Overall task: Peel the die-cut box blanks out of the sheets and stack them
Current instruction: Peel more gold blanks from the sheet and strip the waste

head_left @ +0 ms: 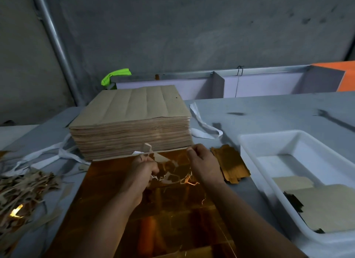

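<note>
A shiny gold die-cut sheet (157,215) lies flat on the grey table in front of me. Near its far edge my left hand (143,171) grips a thin strip of waste paper (147,149) that curls upward. My right hand (203,165) pinches the sheet's far edge close by. Torn cut-outs show between the two hands. Behind them stands a thick stack of brown sheets (130,123). A small pile of gold blanks (229,165) lies just right of my right hand.
A white plastic tray (269,142) at the right holds brown card pieces. A heap of trimmed scrap (25,192) lies at the left. White paper strips (203,127) trail around the stack. A grey wall and metal rail stand behind.
</note>
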The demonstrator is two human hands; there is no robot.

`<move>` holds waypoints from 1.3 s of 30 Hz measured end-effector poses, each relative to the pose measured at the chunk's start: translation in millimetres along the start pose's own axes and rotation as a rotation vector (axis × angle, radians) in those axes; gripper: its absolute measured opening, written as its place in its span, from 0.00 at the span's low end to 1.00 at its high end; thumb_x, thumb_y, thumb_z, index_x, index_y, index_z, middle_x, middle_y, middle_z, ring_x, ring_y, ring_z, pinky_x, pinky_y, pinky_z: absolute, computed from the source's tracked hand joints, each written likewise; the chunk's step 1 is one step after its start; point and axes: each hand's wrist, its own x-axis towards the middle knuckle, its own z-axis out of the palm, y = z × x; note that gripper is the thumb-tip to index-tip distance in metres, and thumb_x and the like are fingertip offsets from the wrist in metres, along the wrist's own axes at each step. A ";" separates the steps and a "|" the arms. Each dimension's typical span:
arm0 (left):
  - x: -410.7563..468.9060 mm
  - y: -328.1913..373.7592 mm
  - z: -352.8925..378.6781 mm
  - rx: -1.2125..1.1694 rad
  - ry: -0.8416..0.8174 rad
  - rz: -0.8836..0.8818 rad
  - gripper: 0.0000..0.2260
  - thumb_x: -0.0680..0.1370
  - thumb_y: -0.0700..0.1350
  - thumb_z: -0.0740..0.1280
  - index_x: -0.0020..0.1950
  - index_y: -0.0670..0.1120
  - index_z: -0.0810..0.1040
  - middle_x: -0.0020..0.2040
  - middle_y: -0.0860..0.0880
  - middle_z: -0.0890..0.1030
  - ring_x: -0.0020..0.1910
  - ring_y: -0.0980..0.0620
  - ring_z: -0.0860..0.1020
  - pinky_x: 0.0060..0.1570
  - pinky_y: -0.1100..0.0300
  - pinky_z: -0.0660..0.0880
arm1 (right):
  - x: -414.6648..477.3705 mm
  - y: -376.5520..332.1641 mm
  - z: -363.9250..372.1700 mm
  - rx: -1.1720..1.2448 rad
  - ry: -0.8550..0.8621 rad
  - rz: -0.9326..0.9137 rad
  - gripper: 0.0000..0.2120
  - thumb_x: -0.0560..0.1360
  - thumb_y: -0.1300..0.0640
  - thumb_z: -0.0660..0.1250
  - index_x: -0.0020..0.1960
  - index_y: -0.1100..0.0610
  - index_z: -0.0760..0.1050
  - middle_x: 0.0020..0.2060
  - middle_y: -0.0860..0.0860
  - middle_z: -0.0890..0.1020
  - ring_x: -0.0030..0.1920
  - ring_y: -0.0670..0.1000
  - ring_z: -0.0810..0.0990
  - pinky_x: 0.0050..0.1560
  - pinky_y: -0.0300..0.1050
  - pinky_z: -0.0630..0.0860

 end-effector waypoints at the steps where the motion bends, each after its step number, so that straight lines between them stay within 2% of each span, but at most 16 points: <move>1: 0.5 3.9 1.8 0.018 -0.003 -0.003 0.08 0.74 0.31 0.61 0.46 0.43 0.73 0.38 0.47 0.71 0.32 0.54 0.67 0.29 0.61 0.63 | -0.1 -2.4 -1.2 -0.011 -0.026 -0.002 0.07 0.81 0.44 0.59 0.46 0.41 0.71 0.48 0.47 0.80 0.48 0.46 0.79 0.50 0.48 0.79; 2: 1.1 7.1 3.0 0.035 -0.006 -0.008 0.09 0.73 0.30 0.61 0.44 0.44 0.72 0.38 0.47 0.70 0.32 0.53 0.66 0.29 0.61 0.62 | -0.7 -4.3 -1.8 0.013 -0.073 0.001 0.05 0.80 0.42 0.61 0.50 0.41 0.72 0.51 0.47 0.80 0.50 0.47 0.79 0.54 0.51 0.79; 3: 2.0 10.5 4.3 0.047 -0.013 -0.016 0.10 0.73 0.29 0.60 0.42 0.44 0.71 0.38 0.47 0.69 0.32 0.53 0.65 0.29 0.60 0.61 | -2.1 -6.6 -2.3 0.062 -0.149 0.005 0.12 0.78 0.39 0.63 0.56 0.44 0.73 0.55 0.48 0.79 0.53 0.48 0.79 0.57 0.53 0.79; 6: 1.9 14.0 5.3 0.044 -0.057 0.022 0.11 0.72 0.30 0.59 0.38 0.46 0.70 0.36 0.48 0.69 0.32 0.53 0.65 0.29 0.60 0.60 | -8.5 -9.1 0.0 0.187 -0.468 0.054 0.41 0.65 0.34 0.74 0.74 0.42 0.62 0.64 0.47 0.74 0.59 0.50 0.77 0.59 0.52 0.78; 10: -1.4 14.6 4.4 -0.087 -0.135 0.116 0.10 0.68 0.32 0.59 0.37 0.47 0.73 0.30 0.50 0.69 0.26 0.56 0.67 0.24 0.64 0.64 | -21.3 -8.2 16.9 0.142 -0.630 0.089 0.52 0.61 0.46 0.81 0.75 0.33 0.53 0.67 0.49 0.74 0.65 0.53 0.75 0.65 0.57 0.75; 12: -0.6 18.2 5.8 -0.151 -0.155 0.145 0.08 0.66 0.35 0.60 0.38 0.47 0.73 0.29 0.51 0.68 0.23 0.58 0.65 0.20 0.65 0.62 | -26.4 -3.6 26.9 0.106 -0.632 0.136 0.42 0.66 0.52 0.79 0.73 0.37 0.60 0.62 0.50 0.78 0.61 0.54 0.78 0.60 0.57 0.79; 15: 1.9 21.4 8.2 -0.238 -0.082 0.125 0.07 0.69 0.33 0.61 0.40 0.45 0.74 0.32 0.50 0.71 0.25 0.58 0.67 0.22 0.65 0.64 | -26.5 -1.0 30.0 0.074 -0.556 0.179 0.13 0.77 0.58 0.67 0.59 0.46 0.73 0.49 0.51 0.81 0.47 0.50 0.81 0.49 0.49 0.81; 18: 1.3 17.0 10.0 -0.360 -0.005 -0.036 0.06 0.74 0.34 0.62 0.47 0.42 0.76 0.39 0.46 0.77 0.31 0.55 0.74 0.30 0.63 0.71 | -23.9 -3.2 24.8 0.296 -0.408 0.238 0.06 0.78 0.58 0.66 0.52 0.49 0.78 0.42 0.51 0.81 0.41 0.49 0.79 0.35 0.40 0.76; 20: -0.8 8.5 13.2 -0.328 -0.008 -0.078 0.07 0.76 0.36 0.64 0.52 0.43 0.77 0.43 0.46 0.80 0.38 0.52 0.77 0.35 0.59 0.73 | -19.1 -6.7 20.6 0.390 -0.330 0.266 0.04 0.77 0.57 0.66 0.50 0.50 0.79 0.39 0.49 0.82 0.41 0.49 0.80 0.33 0.39 0.76; 24: -12.5 -9.4 28.2 -0.300 -0.107 -0.071 0.05 0.77 0.40 0.65 0.51 0.50 0.77 0.44 0.46 0.83 0.45 0.49 0.81 0.42 0.53 0.74 | -7.2 -16.1 17.0 0.452 -0.205 0.390 0.06 0.79 0.59 0.62 0.47 0.53 0.78 0.37 0.51 0.82 0.36 0.48 0.80 0.33 0.41 0.74; 26: -18.3 -14.4 35.2 -0.416 -0.224 -0.088 0.08 0.79 0.43 0.65 0.52 0.57 0.76 0.49 0.43 0.84 0.47 0.46 0.82 0.40 0.51 0.77 | -3.8 -19.7 14.2 0.514 -0.165 0.398 0.09 0.79 0.63 0.61 0.43 0.55 0.77 0.33 0.51 0.81 0.30 0.44 0.80 0.27 0.37 0.74; 28: -22.6 -15.9 40.0 -0.471 -0.319 -0.084 0.08 0.78 0.47 0.65 0.55 0.59 0.76 0.48 0.44 0.84 0.43 0.47 0.83 0.36 0.54 0.78 | -2.9 -20.5 13.0 0.514 -0.132 0.360 0.11 0.78 0.65 0.59 0.42 0.57 0.76 0.32 0.52 0.82 0.29 0.43 0.81 0.26 0.35 0.74; 32: -26.6 -12.1 39.0 -0.469 -0.465 -0.068 0.22 0.71 0.54 0.70 0.63 0.53 0.72 0.44 0.46 0.84 0.37 0.47 0.83 0.31 0.55 0.77 | -3.5 -18.8 12.0 0.513 -0.029 0.245 0.08 0.80 0.65 0.59 0.49 0.60 0.76 0.38 0.52 0.80 0.31 0.40 0.80 0.29 0.32 0.75; 34: -27.2 -11.9 35.1 -0.399 -0.525 -0.028 0.32 0.66 0.57 0.77 0.66 0.57 0.69 0.50 0.44 0.82 0.40 0.47 0.82 0.32 0.55 0.77 | -1.5 -18.9 11.6 0.520 0.029 0.234 0.08 0.81 0.64 0.57 0.54 0.60 0.75 0.43 0.52 0.80 0.36 0.45 0.79 0.33 0.36 0.76; 36: -29.6 -11.9 33.6 -0.178 -0.541 0.036 0.44 0.60 0.56 0.80 0.70 0.63 0.61 0.58 0.44 0.80 0.46 0.47 0.83 0.35 0.57 0.76 | 3.6 -18.7 11.0 0.341 0.079 0.216 0.11 0.82 0.61 0.55 0.47 0.57 0.75 0.42 0.51 0.80 0.40 0.49 0.78 0.35 0.38 0.72; 39: -31.3 -17.6 38.3 -0.068 -0.501 0.048 0.41 0.63 0.46 0.79 0.68 0.64 0.60 0.54 0.46 0.82 0.46 0.49 0.84 0.31 0.62 0.73 | 9.2 -15.8 10.2 0.223 0.123 0.185 0.13 0.81 0.60 0.54 0.43 0.54 0.75 0.43 0.55 0.82 0.44 0.54 0.80 0.42 0.46 0.75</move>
